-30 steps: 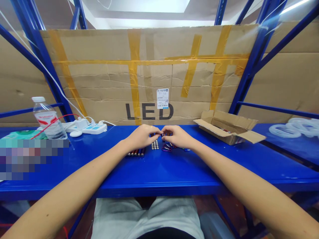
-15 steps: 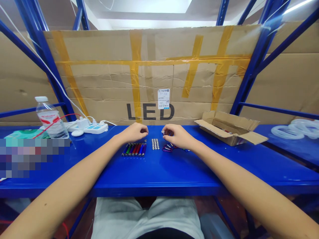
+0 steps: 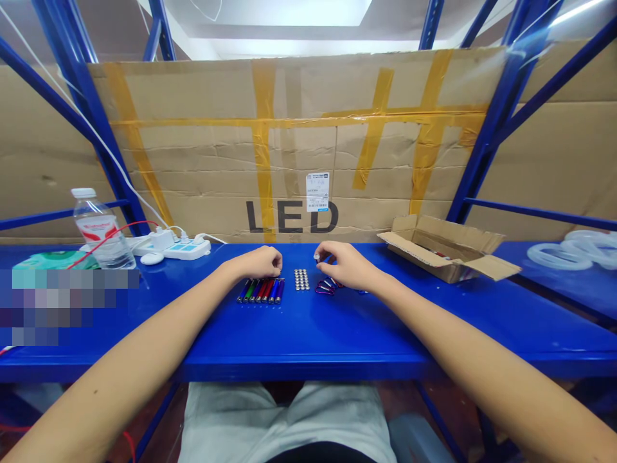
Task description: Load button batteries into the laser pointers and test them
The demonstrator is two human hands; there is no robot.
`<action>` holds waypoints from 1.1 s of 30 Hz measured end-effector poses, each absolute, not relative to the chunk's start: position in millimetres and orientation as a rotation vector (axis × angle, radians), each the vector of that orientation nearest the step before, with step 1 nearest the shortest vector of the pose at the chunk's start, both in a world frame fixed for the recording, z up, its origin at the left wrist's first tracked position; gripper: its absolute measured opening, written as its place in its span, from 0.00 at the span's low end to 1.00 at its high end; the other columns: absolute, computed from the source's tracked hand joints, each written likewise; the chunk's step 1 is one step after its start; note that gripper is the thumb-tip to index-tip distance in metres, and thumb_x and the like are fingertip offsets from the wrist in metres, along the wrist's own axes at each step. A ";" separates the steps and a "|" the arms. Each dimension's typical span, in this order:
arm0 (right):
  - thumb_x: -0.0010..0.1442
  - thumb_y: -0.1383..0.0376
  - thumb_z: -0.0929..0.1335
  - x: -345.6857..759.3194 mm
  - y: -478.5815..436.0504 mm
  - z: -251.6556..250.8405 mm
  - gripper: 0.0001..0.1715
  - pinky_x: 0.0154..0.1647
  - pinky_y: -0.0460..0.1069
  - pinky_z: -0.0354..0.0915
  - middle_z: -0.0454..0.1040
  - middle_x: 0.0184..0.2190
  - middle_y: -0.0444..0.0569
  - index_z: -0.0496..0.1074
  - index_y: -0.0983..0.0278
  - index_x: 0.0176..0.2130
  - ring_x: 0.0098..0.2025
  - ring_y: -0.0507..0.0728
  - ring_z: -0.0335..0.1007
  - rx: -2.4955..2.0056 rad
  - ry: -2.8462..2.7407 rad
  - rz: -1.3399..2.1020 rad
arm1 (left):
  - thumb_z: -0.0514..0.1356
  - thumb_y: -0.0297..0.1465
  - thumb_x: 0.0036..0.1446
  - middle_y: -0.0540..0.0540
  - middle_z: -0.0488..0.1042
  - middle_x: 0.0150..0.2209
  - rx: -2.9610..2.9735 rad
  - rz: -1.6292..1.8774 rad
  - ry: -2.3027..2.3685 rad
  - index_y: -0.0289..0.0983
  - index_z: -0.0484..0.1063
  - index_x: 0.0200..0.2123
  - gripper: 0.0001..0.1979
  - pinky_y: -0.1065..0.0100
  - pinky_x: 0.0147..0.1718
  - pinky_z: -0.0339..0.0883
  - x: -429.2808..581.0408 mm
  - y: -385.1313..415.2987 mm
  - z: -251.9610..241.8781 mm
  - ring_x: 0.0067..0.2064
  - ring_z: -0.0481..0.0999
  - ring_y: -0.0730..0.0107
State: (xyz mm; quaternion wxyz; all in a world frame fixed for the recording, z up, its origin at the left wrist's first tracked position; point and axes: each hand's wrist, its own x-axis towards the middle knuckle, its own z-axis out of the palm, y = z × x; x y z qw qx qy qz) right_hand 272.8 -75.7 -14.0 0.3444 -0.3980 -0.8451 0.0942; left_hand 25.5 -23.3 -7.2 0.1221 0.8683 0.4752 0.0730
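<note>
1. The left hand [image 3: 263,262] is toward the back edge of the bench [image 3: 308,337], at the far ends of the tubes [image 3: 261,291]. Its fingers curl inward; whether they grasp anything is hidden, so I cannot tell.
2. The right hand [image 3: 343,265] is also toward the back edge, apart from the left. Its thumb and forefinger pinch a small silvery part [image 3: 317,257] at their tips, too small to make out further.
3. The tubes lie side by side, left of the bench's middle, near ends pointing at the front edge. Blue, green and red ones show.
4. Silvery discs [image 3: 301,280] form a close grid just right of the tubes, in the space between the hands.
5. Clips [image 3: 326,287] lie in a loose group just right of the discs, partly hidden by the right hand.
6. An open carton [image 3: 424,261], flaps spread, is near the back edge, toward the bench's right end.
7. Toward the left end, a bottle [image 3: 99,235] stands upright beside a green pack [image 3: 53,259]; a red cable [image 3: 116,231] passes in front of the bottle.
8. A power strip [image 3: 190,249] with plugs lies along the back edge, right of the bottle.
9. Cardboard [image 3: 212,161] marked "LED" rises behind the back edge.
</note>
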 end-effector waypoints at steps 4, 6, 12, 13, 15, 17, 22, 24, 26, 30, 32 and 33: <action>0.55 0.73 0.66 273.7 -76.0 -13.6 0.07 0.41 0.50 0.66 0.76 0.36 0.48 0.69 0.64 0.35 0.38 0.55 0.72 -1.029 -2.169 0.312 | 0.58 0.28 0.44 0.47 0.76 0.27 2.521 0.242 1.472 0.37 0.73 0.28 0.05 0.69 0.25 0.60 26.9 -26.6 -6.5 0.26 0.72 0.68; 0.54 0.74 0.65 274.2 -75.6 -13.6 0.08 0.41 0.50 0.66 0.76 0.36 0.48 0.69 0.64 0.35 0.38 0.55 0.72 -1.013 -2.169 0.310 | 0.58 0.28 0.46 0.47 0.76 0.28 2.579 0.409 1.437 0.36 0.72 0.28 0.04 0.68 0.27 0.62 29.4 -27.5 -6.0 0.28 0.72 0.68; 0.53 0.75 0.64 273.7 -72.5 -14.8 0.12 0.41 0.50 0.65 0.76 0.36 0.49 0.71 0.65 0.37 0.37 0.54 0.71 -0.973 -2.182 0.227 | 0.57 0.28 0.52 0.49 0.74 0.27 2.562 1.062 0.983 0.35 0.71 0.32 0.04 0.71 0.30 0.64 54.0 -47.2 -1.0 0.29 0.70 0.74; 0.54 0.76 0.64 273.4 -71.9 -15.2 0.12 0.41 0.50 0.65 0.76 0.36 0.49 0.71 0.65 0.37 0.38 0.54 0.70 -0.962 -2.188 0.210 | 0.57 0.28 0.52 0.49 0.74 0.27 2.543 1.114 0.940 0.35 0.72 0.32 0.05 0.72 0.30 0.63 59.1 -52.0 -1.0 0.29 0.70 0.74; 0.54 0.76 0.63 272.9 -70.9 -15.8 0.13 0.41 0.50 0.65 0.76 0.37 0.49 0.72 0.65 0.38 0.38 0.55 0.70 -0.937 -2.203 0.179 | 0.58 0.28 0.53 0.50 0.73 0.27 2.523 1.178 0.881 0.35 0.72 0.33 0.05 0.72 0.29 0.63 67.8 -59.8 -2.8 0.28 0.69 0.75; 0.55 0.75 0.64 272.8 -69.7 -16.4 0.13 0.42 0.51 0.65 0.76 0.37 0.49 0.72 0.64 0.39 0.39 0.55 0.70 -0.898 -2.211 0.151 | 0.58 0.28 0.54 0.50 0.73 0.27 2.518 1.209 0.847 0.35 0.72 0.33 0.04 0.72 0.29 0.63 73.1 -64.0 -5.9 0.29 0.69 0.75; 0.61 0.74 0.63 274.6 -67.8 -17.4 0.13 0.47 0.54 0.65 0.76 0.40 0.52 0.73 0.64 0.42 0.44 0.57 0.71 -0.782 -2.206 0.142 | 0.57 0.28 0.55 0.50 0.74 0.28 2.479 1.249 0.843 0.35 0.72 0.33 0.04 0.72 0.29 0.63 74.6 -63.8 -9.6 0.29 0.70 0.75; 0.62 0.73 0.62 274.8 -68.4 -17.5 0.13 0.47 0.55 0.65 0.75 0.40 0.53 0.73 0.64 0.43 0.44 0.58 0.71 -0.756 -2.203 0.134 | 0.57 0.29 0.55 0.50 0.73 0.27 2.472 1.247 0.837 0.35 0.72 0.33 0.04 0.72 0.29 0.63 73.8 -63.2 -9.0 0.29 0.69 0.75; 0.62 0.73 0.62 274.1 -69.9 -17.8 0.14 0.47 0.55 0.65 0.73 0.39 0.52 0.73 0.64 0.44 0.43 0.58 0.70 -0.734 -2.189 0.108 | 0.58 0.28 0.55 0.51 0.73 0.27 2.466 1.256 0.833 0.35 0.71 0.33 0.04 0.72 0.29 0.63 73.5 -63.1 -8.5 0.29 0.69 0.75; 0.58 0.73 0.66 270.7 -73.9 -18.9 0.12 0.43 0.53 0.65 0.68 0.38 0.50 0.71 0.62 0.43 0.42 0.57 0.67 -0.731 -2.113 0.088 | 0.58 0.28 0.56 0.52 0.72 0.26 2.447 1.252 0.808 0.35 0.71 0.33 0.03 0.72 0.29 0.62 74.2 -64.8 -8.9 0.28 0.68 0.76; 0.56 0.74 0.67 269.1 -75.1 -19.5 0.11 0.41 0.52 0.64 0.68 0.36 0.49 0.69 0.62 0.40 0.40 0.57 0.66 -0.742 -2.080 0.079 | 0.58 0.28 0.56 0.52 0.71 0.26 2.448 1.232 0.799 0.35 0.71 0.33 0.03 0.73 0.28 0.62 74.5 -66.0 -8.8 0.28 0.67 0.76; 0.56 0.74 0.67 268.7 -75.3 -19.7 0.09 0.40 0.52 0.63 0.67 0.35 0.48 0.68 0.62 0.38 0.39 0.56 0.65 -0.743 -2.071 0.071 | 0.58 0.29 0.56 0.52 0.71 0.26 2.450 1.223 0.800 0.35 0.70 0.33 0.03 0.73 0.28 0.61 74.6 -66.5 -8.6 0.27 0.67 0.76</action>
